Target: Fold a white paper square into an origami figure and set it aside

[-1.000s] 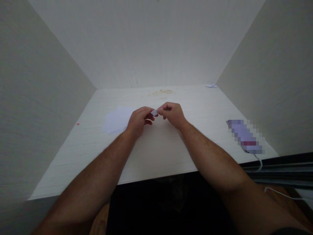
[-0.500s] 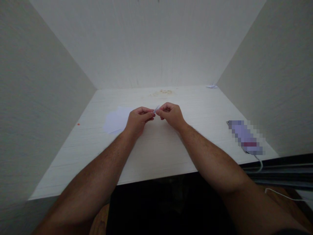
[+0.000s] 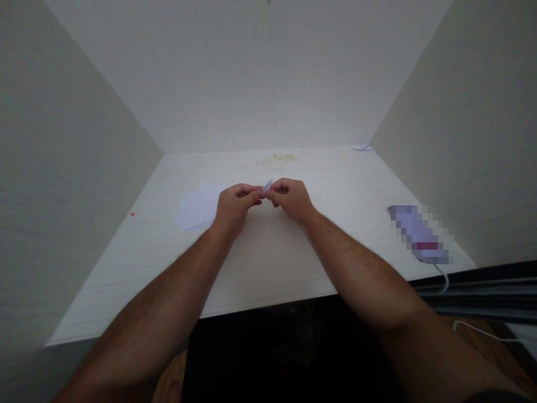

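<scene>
A small folded piece of white paper (image 3: pixel 267 186) stands up between my fingertips, over the middle of the white table (image 3: pixel 277 257). My left hand (image 3: pixel 237 206) pinches its lower left side between thumb and fingers. From the other side, my right hand (image 3: pixel 292 197) closes its thumb and forefinger on the same piece. The two hands almost meet at the tips. Beside my left hand, partly hidden by it, lie white paper sheets (image 3: pixel 195 207). The fingers cover most of the paper's lower part.
A blurred-out phone-like device (image 3: pixel 419 234) with a white cable (image 3: pixel 441 278) lies at the right. In the far right corner sits a folded white paper (image 3: pixel 362 148). A brownish stain (image 3: pixel 282 158) marks the table near the back wall, and a small orange speck (image 3: pixel 132 214) shows at left.
The paper piece has turned slightly, showing more of its flat face, and my fingertips have drawn a little closer together. The whole view has shifted slightly.
</scene>
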Motion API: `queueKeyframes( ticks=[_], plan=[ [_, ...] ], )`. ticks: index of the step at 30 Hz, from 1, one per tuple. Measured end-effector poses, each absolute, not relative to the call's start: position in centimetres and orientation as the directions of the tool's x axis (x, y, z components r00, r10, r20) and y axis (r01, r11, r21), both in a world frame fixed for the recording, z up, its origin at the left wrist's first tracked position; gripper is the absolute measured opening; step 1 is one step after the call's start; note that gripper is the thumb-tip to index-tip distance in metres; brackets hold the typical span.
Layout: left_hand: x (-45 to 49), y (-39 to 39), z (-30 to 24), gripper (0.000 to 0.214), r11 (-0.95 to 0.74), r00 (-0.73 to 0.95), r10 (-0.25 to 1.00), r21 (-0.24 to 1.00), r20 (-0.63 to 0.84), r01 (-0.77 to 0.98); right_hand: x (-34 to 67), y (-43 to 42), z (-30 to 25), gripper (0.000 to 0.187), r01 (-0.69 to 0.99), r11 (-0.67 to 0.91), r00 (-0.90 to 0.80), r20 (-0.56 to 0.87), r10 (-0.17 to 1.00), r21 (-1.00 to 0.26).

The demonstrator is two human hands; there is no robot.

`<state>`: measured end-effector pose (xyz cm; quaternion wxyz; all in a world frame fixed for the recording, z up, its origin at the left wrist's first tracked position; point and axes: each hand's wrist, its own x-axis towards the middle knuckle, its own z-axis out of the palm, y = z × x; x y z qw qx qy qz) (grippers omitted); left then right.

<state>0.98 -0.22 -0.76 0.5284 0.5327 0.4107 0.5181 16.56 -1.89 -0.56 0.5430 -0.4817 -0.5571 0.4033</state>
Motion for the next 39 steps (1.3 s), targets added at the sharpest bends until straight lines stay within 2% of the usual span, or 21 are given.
queueKeyframes(
  ticks=[4, 10, 16, 23, 27, 31, 39],
  plan=[
    [1.2, -0.3, -0.7, 0.014, -0.103, 0.109, 0.987, 0.988, 0.115, -0.113, 16.5, -1.9, -0.5, 0.016, 0.118, 0.199, 0.055, 0.206, 0.977, -0.973],
    [1.3, -0.7, -0.2, 0.011, -0.179, 0.108, 0.979, 0.982, 0.172, 0.060, 16.6, -1.9, -0.9, 0.013, 0.223, 0.230, 0.056, 0.248, 0.967, -0.947],
    [1.4, -0.8, 0.1, 0.005, -0.227, 0.104, 0.971, 0.964, 0.214, 0.139, 16.6, -1.9, -1.1, 0.012, 0.348, 0.274, 0.049, 0.309, 0.950, -0.897],
    [1.0, -0.4, -0.6, 0.007, -0.319, 0.101, 0.948, 0.910, 0.303, 0.267, 16.3, -1.8, -1.6, 0.009, 0.267, 0.291, 0.005, 0.304, 0.953, -0.919],
    [1.0, -0.6, -0.4, 0.009, -0.360, 0.096, 0.932, 0.874, 0.348, 0.327, 16.4, -1.8, -1.7, 0.010, 0.296, 0.317, 0.009, 0.334, 0.942, -0.901],
    [1.2, -1.2, 0.1, 0.008, -0.398, 0.093, 0.916, 0.857, 0.390, 0.326, 16.5, -1.8, -1.5, 0.010, 0.312, 0.334, 0.019, 0.357, 0.934, -0.890],
    [1.1, -0.6, -0.7, 0.018, -0.380, 0.083, 0.925, 0.907, 0.371, 0.179, 16.5, -1.8, -1.6, 0.011, 0.306, 0.379, -0.002, 0.398, 0.917, -0.873]
  ],
)
